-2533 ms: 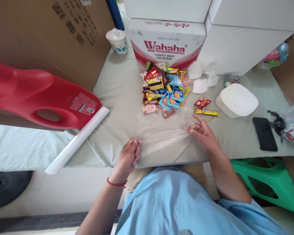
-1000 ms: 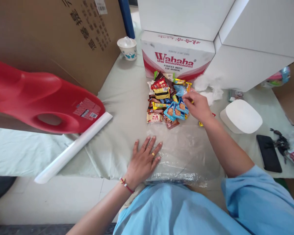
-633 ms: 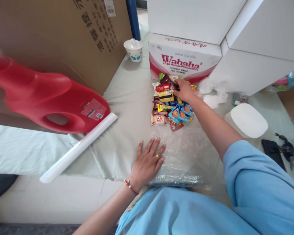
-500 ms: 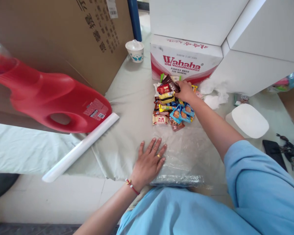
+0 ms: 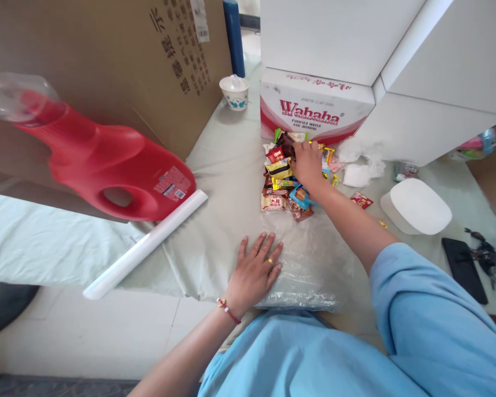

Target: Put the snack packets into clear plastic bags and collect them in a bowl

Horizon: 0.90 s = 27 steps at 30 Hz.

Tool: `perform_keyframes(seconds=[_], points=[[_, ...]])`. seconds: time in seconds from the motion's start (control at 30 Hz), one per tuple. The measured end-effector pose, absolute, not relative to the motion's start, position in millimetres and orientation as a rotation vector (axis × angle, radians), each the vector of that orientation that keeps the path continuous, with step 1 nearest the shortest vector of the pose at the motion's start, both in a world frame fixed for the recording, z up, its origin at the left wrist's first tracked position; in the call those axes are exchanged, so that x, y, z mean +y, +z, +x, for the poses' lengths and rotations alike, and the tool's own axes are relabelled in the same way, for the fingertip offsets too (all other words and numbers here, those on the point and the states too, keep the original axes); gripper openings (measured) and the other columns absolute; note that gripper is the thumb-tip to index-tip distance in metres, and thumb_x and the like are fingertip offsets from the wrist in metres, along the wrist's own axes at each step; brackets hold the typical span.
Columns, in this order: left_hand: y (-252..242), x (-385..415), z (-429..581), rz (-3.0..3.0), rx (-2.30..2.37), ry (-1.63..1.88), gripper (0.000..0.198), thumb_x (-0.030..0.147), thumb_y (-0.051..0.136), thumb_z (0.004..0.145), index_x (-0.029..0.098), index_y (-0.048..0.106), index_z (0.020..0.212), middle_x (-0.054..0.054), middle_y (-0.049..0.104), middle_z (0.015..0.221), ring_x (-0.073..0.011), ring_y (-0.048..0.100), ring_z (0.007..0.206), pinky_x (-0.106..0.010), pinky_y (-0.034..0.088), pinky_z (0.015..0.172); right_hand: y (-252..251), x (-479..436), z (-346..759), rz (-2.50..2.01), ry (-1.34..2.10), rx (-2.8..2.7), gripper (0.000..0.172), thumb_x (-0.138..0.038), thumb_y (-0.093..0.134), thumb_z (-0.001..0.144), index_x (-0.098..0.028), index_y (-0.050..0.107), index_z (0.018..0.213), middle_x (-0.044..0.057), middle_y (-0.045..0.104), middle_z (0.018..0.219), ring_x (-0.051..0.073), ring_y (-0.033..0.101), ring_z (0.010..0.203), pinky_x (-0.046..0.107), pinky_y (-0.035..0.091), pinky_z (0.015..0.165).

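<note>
My left hand (image 5: 256, 270) lies flat with its fingers spread, partly on the cloth and at the edge of a clear plastic bag (image 5: 306, 264). My right hand (image 5: 308, 165) is in a pile of small wrapped snacks. Its fingers are bent down beside a dark brown snack packet (image 5: 288, 151); what they grip is hidden under them. Near that hand lie a yellow packet (image 5: 280, 168), a cream packet with red print (image 5: 273, 202) and a blue-edged biscuit packet (image 5: 301, 196).
Behind the snacks stands a Wahaha water box (image 5: 318, 110). On the left are a red jug (image 5: 119, 160), a white roll (image 5: 144, 245) and a paper cup (image 5: 235, 94). White tissue (image 5: 359, 165), a white tub (image 5: 416, 204) and a black phone (image 5: 463, 270) lie to the right.
My right hand has shifted within the pile, its fingers more bent. Some blue-edged biscuit packets are no longer in sight, and a red packet now shows right of my forearm. The left hand stays flat.
</note>
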<state>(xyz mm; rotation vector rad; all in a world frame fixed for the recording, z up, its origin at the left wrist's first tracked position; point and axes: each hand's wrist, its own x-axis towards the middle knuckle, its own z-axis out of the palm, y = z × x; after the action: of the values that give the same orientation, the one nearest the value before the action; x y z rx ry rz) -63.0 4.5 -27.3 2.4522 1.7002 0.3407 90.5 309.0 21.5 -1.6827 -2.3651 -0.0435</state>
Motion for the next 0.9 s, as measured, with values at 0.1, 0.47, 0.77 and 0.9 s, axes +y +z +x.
perform_keyframes(seconds=[0.1,0.47,0.77,0.9], points=[[-26.7,4.3,-63.1,2.445,1.698,0.354,0.049,0.044,0.045,0.109,0.030,0.055,0.154,-0.007,0.048,0.167,-0.0295,0.040,0.157,-0.062,0.020,0.132,20.2,298.1,93.0,-1.651,-0.029,-2.339,0.042,-0.024,0.053,0.099,-0.014,0.060,0.139,0.023,0.059,0.134,0.042,0.043,0.131,0.058,0.041,0.107],[-26.2,5.9,-61.3,2.364,1.662,0.361,0.051,0.041,0.045,0.107,0.030,0.052,0.157,-0.010,0.045,0.168,-0.0326,0.039,0.157,-0.065,0.017,0.131,69.9,207.8,186.9,-1.125,1.221,-2.043,0.054,-0.061,0.063,0.095,-0.025,0.064,0.135,0.008,0.073,0.116,0.029,0.068,0.111,0.046,0.057,0.095],[-25.6,5.6,-60.2,2.330,1.646,0.333,0.052,0.044,0.039,0.109,0.028,0.051,0.158,-0.010,0.041,0.170,-0.0326,0.035,0.160,-0.068,0.014,0.131,35.0,130.1,193.1,-1.071,1.487,-2.628,0.028,-0.039,0.062,0.098,-0.021,0.072,0.116,0.005,0.077,0.102,0.024,0.069,0.090,0.037,0.056,0.084],[-25.1,5.4,-60.8,2.331,1.655,0.332,0.052,0.044,0.040,0.109,0.028,0.053,0.156,-0.009,0.041,0.170,-0.0322,0.035,0.159,-0.067,0.015,0.131,16.5,119.7,183.3,-1.298,0.779,-2.690,0.037,-0.033,0.066,0.095,-0.020,0.071,0.129,0.015,0.074,0.121,0.035,0.063,0.114,0.051,0.049,0.102]])
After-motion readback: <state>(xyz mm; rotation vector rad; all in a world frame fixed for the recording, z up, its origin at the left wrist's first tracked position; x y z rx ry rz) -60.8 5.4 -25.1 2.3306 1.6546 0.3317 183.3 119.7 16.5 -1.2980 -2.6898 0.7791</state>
